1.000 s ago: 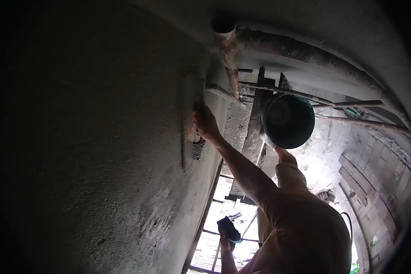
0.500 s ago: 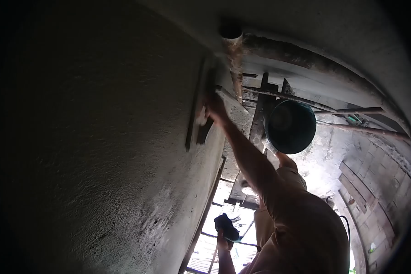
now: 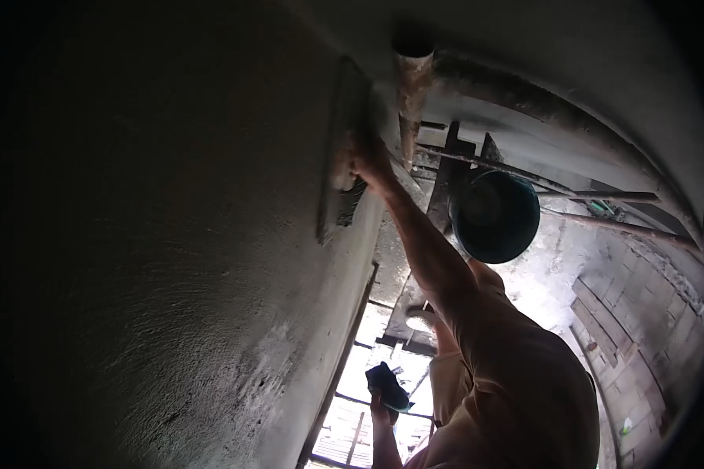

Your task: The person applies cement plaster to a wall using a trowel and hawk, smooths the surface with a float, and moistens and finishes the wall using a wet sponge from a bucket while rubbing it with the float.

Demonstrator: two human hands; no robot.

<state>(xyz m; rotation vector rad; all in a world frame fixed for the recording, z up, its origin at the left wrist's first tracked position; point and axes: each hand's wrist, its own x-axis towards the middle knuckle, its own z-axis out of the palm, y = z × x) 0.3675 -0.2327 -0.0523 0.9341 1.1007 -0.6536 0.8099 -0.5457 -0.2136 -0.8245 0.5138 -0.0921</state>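
Note:
My right hand (image 3: 370, 166) grips a long plastering float (image 3: 343, 205) by its handle. The float's blade is against the grey plastered wall (image 3: 211, 258), close to the upper corner, and its edges are dim in the shadow. Lower in the view, my left hand (image 3: 383, 413) is closed round a dark, rough-edged lump (image 3: 388, 386) with a greenish lower edge. What kind of thing it is I cannot make out. It is held away from the wall, beside my body.
A dark bucket (image 3: 494, 217) stands right of my right arm on or by planks (image 3: 443, 184). Wooden poles (image 3: 516, 87) run overhead and across at the upper right. A block wall (image 3: 641, 313) stands at right. Bright openwork lies below my left hand.
The float and my right hand have shifted slightly upward along the wall. My left hand keeps its hold on the dark lump. The view has shifted slightly.

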